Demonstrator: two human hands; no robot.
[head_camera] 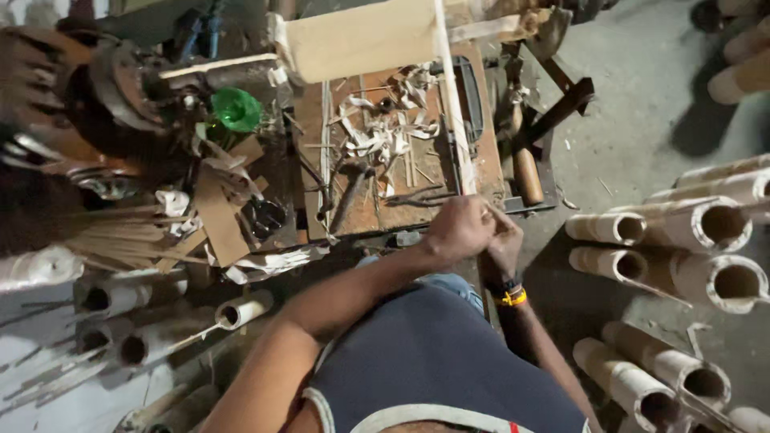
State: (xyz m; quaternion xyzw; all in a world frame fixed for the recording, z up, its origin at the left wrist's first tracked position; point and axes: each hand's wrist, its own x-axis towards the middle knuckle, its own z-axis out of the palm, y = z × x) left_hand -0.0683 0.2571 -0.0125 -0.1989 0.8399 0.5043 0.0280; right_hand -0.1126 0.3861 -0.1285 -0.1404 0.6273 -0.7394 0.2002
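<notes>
Evidently both hands, left hand and right hand, close together around the near end of a long bamboo strip at frame centre, steadying it lengthwise over the shaving-littered workbench.

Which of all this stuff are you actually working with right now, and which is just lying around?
In use:
left hand and right hand, both gripping the long bamboo strip
workbench under it

Lying about:
shavings
green bottle
hammer
wooden-handled tool
bamboo tubes
thin sticks
</notes>
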